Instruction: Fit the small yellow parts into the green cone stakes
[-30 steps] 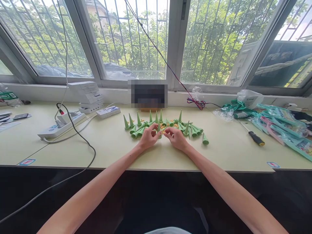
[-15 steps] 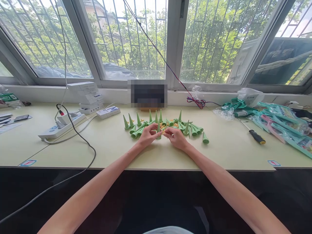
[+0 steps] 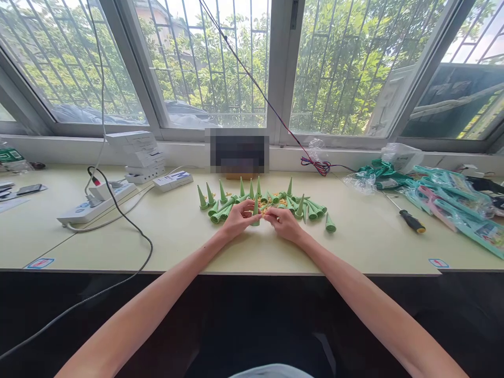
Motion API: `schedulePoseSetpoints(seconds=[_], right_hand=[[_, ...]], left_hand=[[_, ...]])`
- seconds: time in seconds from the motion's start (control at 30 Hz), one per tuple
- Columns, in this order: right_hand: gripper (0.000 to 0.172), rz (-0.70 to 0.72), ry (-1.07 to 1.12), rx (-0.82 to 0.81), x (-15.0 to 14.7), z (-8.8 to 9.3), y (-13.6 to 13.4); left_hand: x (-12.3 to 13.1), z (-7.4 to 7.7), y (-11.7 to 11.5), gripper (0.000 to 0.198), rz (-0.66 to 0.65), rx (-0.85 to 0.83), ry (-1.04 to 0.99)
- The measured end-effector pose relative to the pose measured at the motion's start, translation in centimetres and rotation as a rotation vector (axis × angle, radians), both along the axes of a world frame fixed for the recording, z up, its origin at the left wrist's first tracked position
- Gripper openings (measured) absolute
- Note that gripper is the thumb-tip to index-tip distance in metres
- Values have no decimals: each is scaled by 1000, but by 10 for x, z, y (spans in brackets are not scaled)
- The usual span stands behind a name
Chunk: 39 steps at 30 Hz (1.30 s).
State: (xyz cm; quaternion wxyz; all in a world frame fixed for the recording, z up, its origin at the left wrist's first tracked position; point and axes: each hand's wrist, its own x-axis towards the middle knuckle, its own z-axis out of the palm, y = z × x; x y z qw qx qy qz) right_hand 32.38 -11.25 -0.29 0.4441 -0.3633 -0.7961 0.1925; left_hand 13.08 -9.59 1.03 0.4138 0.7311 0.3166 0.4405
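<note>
Several green plastic cones (image 3: 311, 210) stand or lie in a cluster on the pale table (image 3: 181, 236), mixed with small yellow pieces (image 3: 281, 201). My left hand (image 3: 236, 219) is curled around one upright green cone (image 3: 255, 210) at the front of the cluster. My right hand (image 3: 284, 223) pinches a small piece right beside that cone; the piece is too small to name. Both hands nearly touch at the fingertips. A single cone (image 3: 329, 224) lies apart to the right.
A white power strip (image 3: 94, 203) with a black cable (image 3: 129, 231) lies at left, next to stacked white boxes (image 3: 138, 152). A screwdriver (image 3: 409, 220) and teal packaged items (image 3: 452, 202) lie at right. Barred windows run behind the table.
Both hands stay at the front of the cone cluster with only slight finger movement; the view has shifted a little.
</note>
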Motion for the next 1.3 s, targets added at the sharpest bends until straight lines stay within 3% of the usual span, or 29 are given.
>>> schedulePoseSetpoints(seconds=[0.5, 0.7, 0.9, 1.3], right_hand=[[33, -28, -48, -17, 0, 1, -1], [37, -15, 15, -26, -1, -1, 1], [16, -13, 64, -7, 0, -2, 3], [13, -15, -18, 109, 1, -8, 8]], left_hand=[[1, 2, -3, 43, -33, -17, -19], [2, 4, -2, 38, 20, -4, -46], [1, 4, 0, 37, 60, -7, -48], [1, 2, 0, 37, 21, -47, -43]])
